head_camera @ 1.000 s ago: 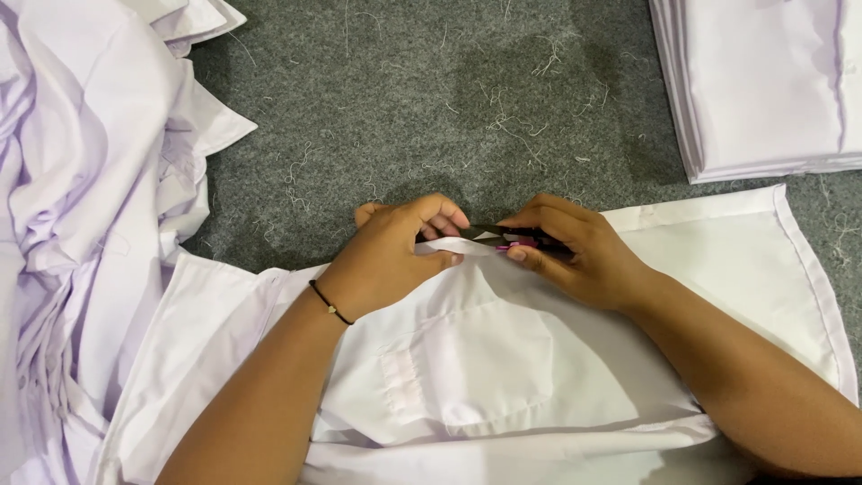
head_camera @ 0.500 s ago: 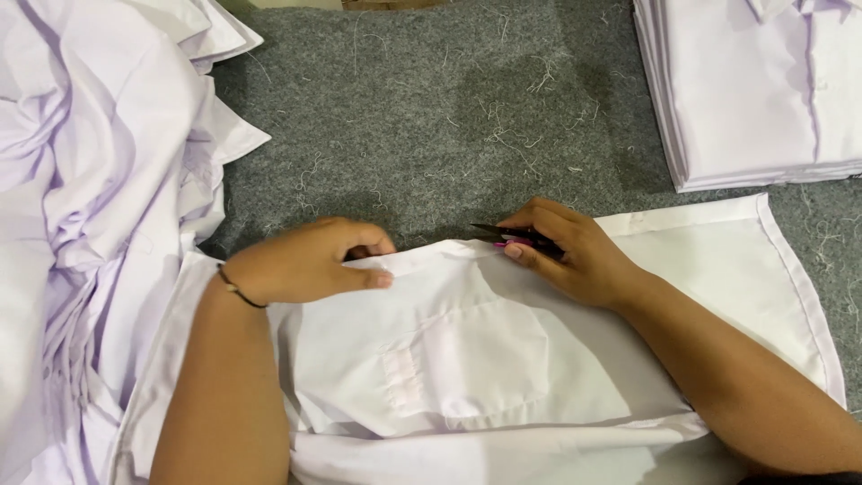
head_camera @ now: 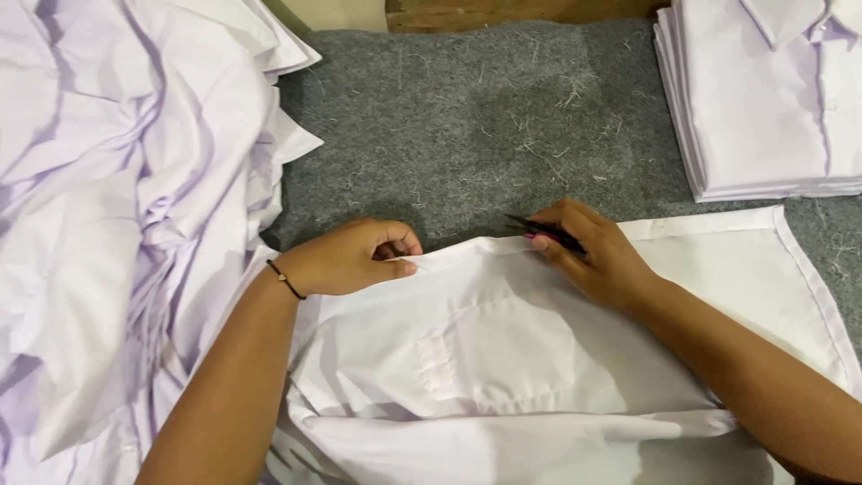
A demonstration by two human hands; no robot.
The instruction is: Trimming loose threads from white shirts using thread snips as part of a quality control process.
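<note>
I see no packages, labels, signs or screens anywhere around my hands; only cloth and grey felt show in this view.
</note>
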